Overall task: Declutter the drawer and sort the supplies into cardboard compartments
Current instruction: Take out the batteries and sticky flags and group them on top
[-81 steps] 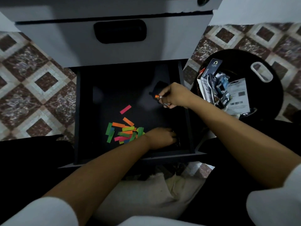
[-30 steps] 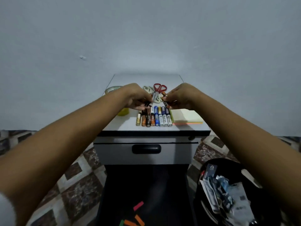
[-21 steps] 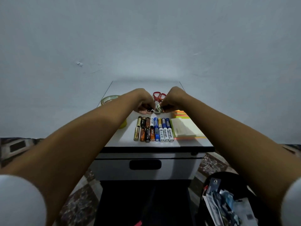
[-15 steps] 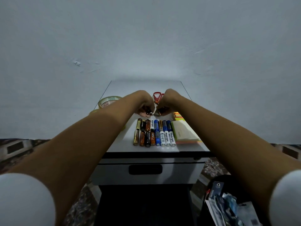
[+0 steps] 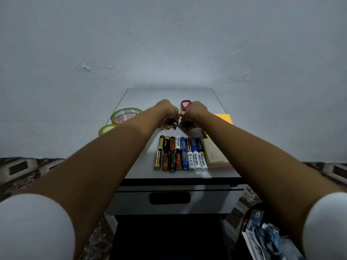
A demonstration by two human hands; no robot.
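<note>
Grey cabinet top [image 5: 142, 166] carries two rows of batteries [image 5: 181, 153], laid side by side near its front edge. The left hand [image 5: 167, 113] and right hand [image 5: 194, 113] meet just behind the rows, fingers curled, each pinching small loose batteries [image 5: 174, 125] close to the surface. Red scissors [image 5: 185, 104] lie behind the hands. Tape rolls [image 5: 125, 115] sit at left, and sticky-note pads [image 5: 216, 154] lie just beside the rows at right. The open drawer [image 5: 169, 237] shows dark below.
</note>
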